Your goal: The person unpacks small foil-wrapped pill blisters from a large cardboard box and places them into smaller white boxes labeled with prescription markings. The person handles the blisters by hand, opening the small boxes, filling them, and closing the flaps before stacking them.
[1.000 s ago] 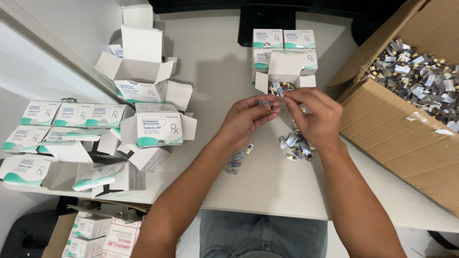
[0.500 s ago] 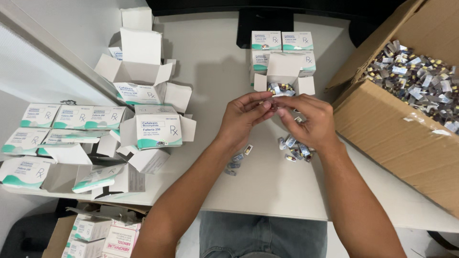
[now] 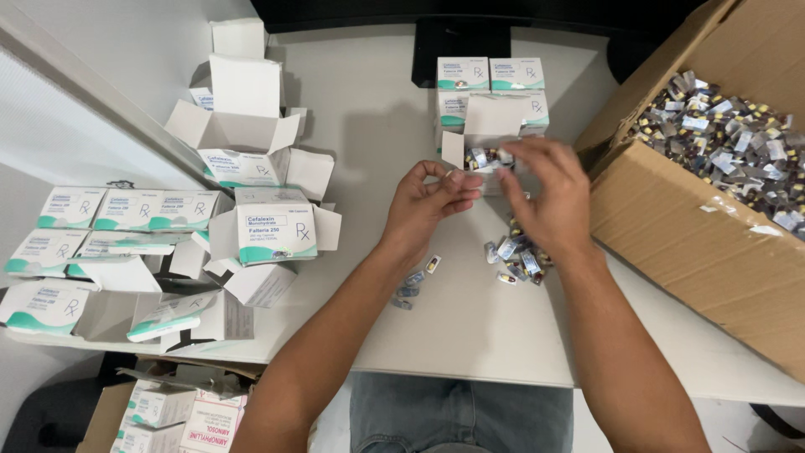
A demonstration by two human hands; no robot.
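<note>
Packing: foil capsule strips go into the small open carton (image 3: 480, 149) at mid-table; keep them flat.
Cardboard box (image 3: 704, 243): strip supply, far right.
Right hand (image 3: 549, 197): fingers spread, loose over carton mouth.
Left hand (image 3: 428, 205): curled, grip contents unclear.
Loose strips (image 3: 513, 256): beneath right wrist.

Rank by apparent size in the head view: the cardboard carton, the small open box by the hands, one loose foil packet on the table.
1. Cardboard carton, by far largest.
2. Small open box.
3. Foil packet, smallest.
</note>
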